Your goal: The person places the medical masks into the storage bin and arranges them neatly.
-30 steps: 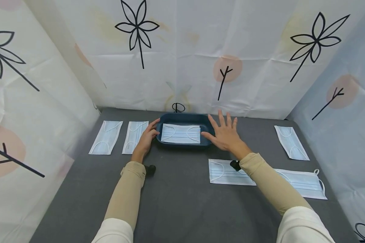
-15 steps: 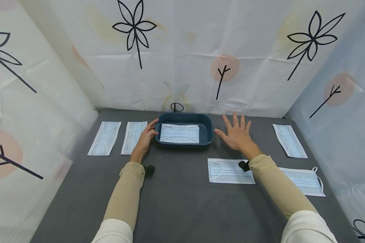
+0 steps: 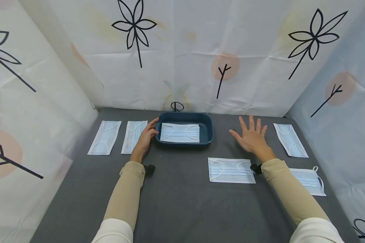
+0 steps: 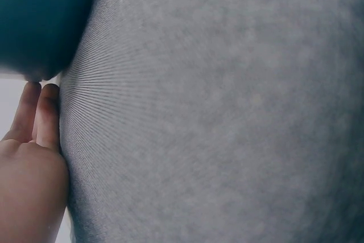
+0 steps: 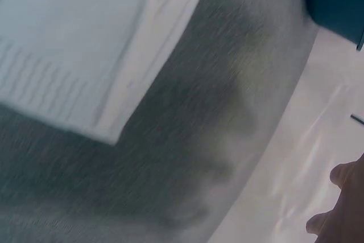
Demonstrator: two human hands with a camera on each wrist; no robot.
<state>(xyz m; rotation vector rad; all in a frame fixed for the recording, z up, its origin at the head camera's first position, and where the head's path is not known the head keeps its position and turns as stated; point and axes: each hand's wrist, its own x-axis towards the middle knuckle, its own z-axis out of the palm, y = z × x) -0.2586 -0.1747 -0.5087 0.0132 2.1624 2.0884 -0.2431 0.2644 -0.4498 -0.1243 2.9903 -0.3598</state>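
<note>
A dark blue tray (image 3: 209, 130) sits near the back edge of the table, with a light blue face mask (image 3: 180, 133) lying inside, ear loops on top. My left hand (image 3: 143, 139) rests at the tray's left end; in the left wrist view its straight fingers (image 4: 50, 118) reach the wall of the blue tray (image 4: 40, 15). To the right of the tray, my right hand (image 3: 251, 137) hovers over the table with fingers spread and nothing in it. Nearest below it lies another mask (image 3: 229, 170), partly overlapped by the wrist camera.
Two masks, one at the far left (image 3: 104, 137) and one beside my left hand (image 3: 134, 135), lie on the grey table (image 3: 182, 199). Further masks lie at the right edge (image 3: 291, 140) and under my right forearm (image 3: 308, 182). White printed cloth (image 3: 188, 67) walls the back and sides.
My right hand has moved rightward, from the tray's right end to a spot over the table. My left hand stays at the tray, and the masks lie as before.
</note>
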